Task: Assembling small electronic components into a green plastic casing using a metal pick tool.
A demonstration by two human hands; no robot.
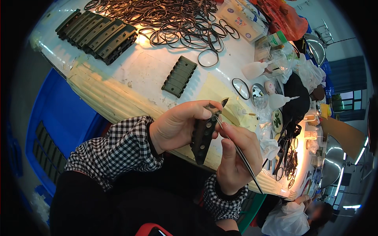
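My left hand is closed around a dark olive plastic part, held up on edge. A row of round, silvery spots runs along the part's side. Slim metal tweezers are pinched in my right hand, and their tips meet the part's upper end near my left thumb. Beyond my hands, a single olive ribbed block lies on the white table. Whether the tweezer tips grip anything small cannot be made out.
Several similar olive blocks stand in a row at the far left. A heap of black rubber loops covers the back. White squeeze bottles and small dishes are at right. A blue bin sits below left; another person is at lower right.
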